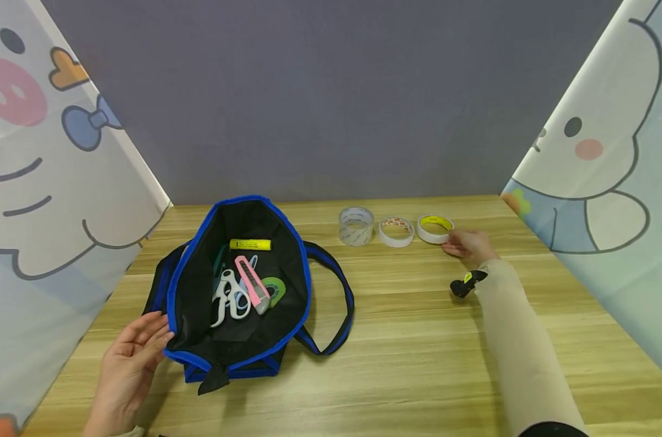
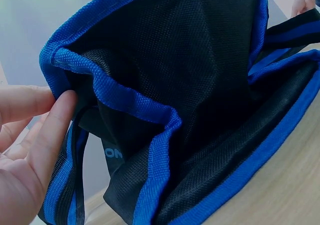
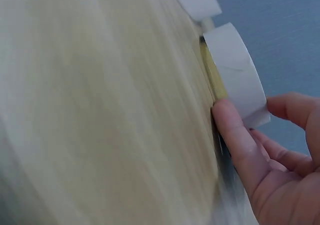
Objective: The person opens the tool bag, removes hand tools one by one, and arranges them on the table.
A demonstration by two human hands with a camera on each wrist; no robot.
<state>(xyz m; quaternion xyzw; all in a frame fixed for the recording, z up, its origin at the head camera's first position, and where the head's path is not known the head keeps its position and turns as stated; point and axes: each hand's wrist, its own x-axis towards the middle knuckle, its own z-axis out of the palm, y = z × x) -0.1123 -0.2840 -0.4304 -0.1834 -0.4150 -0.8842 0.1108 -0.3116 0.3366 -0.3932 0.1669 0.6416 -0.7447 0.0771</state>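
My left hand (image 1: 128,364) pinches the blue-trimmed rim of a black tote bag (image 1: 289,261) between thumb and fingers, at its near left side. The bag stands with its mouth spread wide. Inside lie a yellow marker (image 1: 250,244), a pink utility knife (image 1: 249,280), white-handled scissors (image 1: 228,298) and a green tape ring (image 1: 276,290). At the right, my right hand (image 1: 469,244) grips the near right edge of a white tape roll (image 1: 432,238) with a yellow inner core. Thumb and finger press on its two sides in the right wrist view.
Left of the gripped roll stand another white tape roll (image 1: 396,241) and a wider clear tape roll (image 1: 355,235), in a row near the grey back panel (image 1: 331,103). A bag strap (image 1: 346,297) loops out over the wooden table (image 1: 396,364). Printed cloth panels flank both sides.
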